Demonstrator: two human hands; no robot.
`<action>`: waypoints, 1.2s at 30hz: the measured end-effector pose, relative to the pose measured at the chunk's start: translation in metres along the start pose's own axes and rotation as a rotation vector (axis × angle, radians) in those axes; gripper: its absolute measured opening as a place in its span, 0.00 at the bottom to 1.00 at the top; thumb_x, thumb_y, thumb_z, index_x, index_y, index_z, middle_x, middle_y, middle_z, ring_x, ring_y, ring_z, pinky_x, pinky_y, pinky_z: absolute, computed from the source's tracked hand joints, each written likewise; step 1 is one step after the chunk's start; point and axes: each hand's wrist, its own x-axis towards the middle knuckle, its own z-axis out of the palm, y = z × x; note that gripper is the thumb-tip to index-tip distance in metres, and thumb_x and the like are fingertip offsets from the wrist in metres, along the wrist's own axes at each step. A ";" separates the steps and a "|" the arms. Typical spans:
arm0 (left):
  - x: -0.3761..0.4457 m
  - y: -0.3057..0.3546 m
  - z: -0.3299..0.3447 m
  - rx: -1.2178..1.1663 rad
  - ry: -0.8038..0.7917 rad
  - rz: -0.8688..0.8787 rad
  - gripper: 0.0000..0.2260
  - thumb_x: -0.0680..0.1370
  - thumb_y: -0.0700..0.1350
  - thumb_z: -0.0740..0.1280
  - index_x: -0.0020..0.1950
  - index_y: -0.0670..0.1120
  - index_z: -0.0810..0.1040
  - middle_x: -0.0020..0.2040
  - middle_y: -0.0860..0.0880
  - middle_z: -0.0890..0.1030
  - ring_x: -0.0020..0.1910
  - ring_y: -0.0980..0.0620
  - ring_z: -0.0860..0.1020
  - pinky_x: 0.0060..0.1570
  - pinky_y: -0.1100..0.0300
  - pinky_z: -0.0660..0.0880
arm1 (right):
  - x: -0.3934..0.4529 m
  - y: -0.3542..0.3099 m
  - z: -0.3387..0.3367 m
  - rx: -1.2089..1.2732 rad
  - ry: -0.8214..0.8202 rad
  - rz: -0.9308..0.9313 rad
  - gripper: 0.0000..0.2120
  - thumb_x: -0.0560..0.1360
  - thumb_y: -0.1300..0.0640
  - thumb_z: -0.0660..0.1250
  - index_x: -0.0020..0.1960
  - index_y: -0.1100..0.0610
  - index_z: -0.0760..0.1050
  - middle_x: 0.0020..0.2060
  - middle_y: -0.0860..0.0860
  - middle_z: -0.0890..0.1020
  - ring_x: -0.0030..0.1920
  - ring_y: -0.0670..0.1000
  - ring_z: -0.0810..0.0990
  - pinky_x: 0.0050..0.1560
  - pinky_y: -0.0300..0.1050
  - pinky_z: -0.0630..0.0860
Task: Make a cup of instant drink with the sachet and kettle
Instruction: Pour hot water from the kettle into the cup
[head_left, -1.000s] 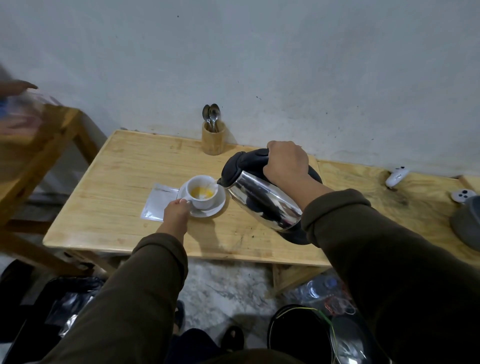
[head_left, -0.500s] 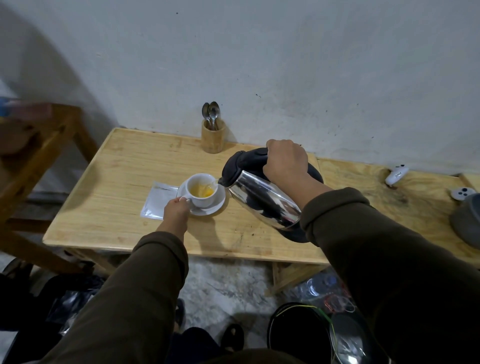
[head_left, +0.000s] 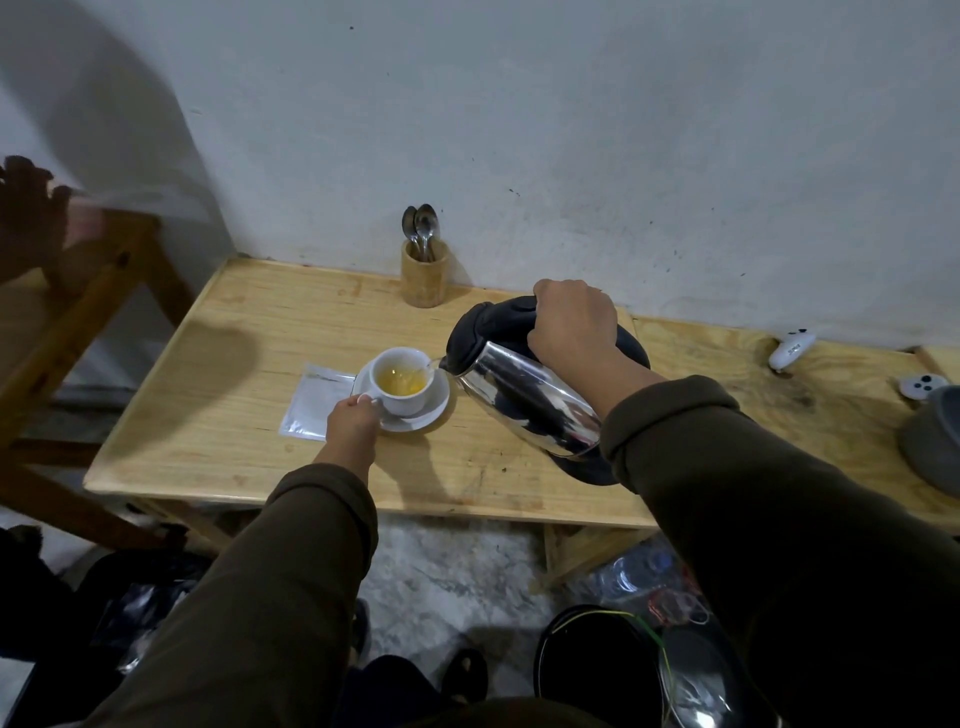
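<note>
The right hand (head_left: 571, 325) is gripping the tilted kettle (head_left: 524, 400) and pouring into the cup (head_left: 401, 382) on its saucer (head_left: 434, 410), the left hand (head_left: 353, 423) is pinching the handle, the sachet (head_left: 314, 402) is lying beside it, and stirring is looking like what's left.

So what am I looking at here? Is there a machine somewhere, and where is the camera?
There is no machine: a person is working with two bare hands. The single camera sits on the person's head and looks forward and down, so you see their sleeves reaching out from the bottom of the picture.

The right hand grips the black handle of a shiny steel kettle, tilted so that its spout points into a white cup. Yellowish liquid is already in the cup. The cup stands on a white saucer, and the left hand holds the cup's handle.

All this sits on a wooden table. Beside the saucer lies a flat sachet. At the back, by the wall, a wooden holder keeps a few spoons.
</note>
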 end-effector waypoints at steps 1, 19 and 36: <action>0.001 0.000 0.000 0.007 0.000 -0.004 0.15 0.80 0.43 0.57 0.64 0.39 0.74 0.58 0.40 0.75 0.52 0.47 0.69 0.50 0.57 0.65 | 0.000 0.000 0.000 0.001 0.000 0.001 0.10 0.75 0.62 0.63 0.56 0.58 0.73 0.39 0.53 0.72 0.40 0.54 0.70 0.42 0.46 0.68; 0.000 -0.008 0.006 -0.036 0.042 -0.008 0.19 0.78 0.46 0.57 0.66 0.40 0.73 0.61 0.40 0.77 0.63 0.37 0.74 0.57 0.50 0.72 | -0.015 0.034 0.015 0.293 0.087 0.195 0.08 0.70 0.66 0.62 0.49 0.60 0.72 0.39 0.57 0.76 0.46 0.60 0.78 0.38 0.45 0.67; -0.001 -0.015 0.023 -0.076 0.159 0.007 0.20 0.77 0.47 0.59 0.68 0.44 0.71 0.64 0.40 0.77 0.62 0.40 0.75 0.63 0.48 0.72 | -0.066 0.102 0.058 0.928 0.408 1.017 0.09 0.71 0.66 0.61 0.50 0.58 0.73 0.41 0.51 0.74 0.42 0.56 0.74 0.44 0.44 0.71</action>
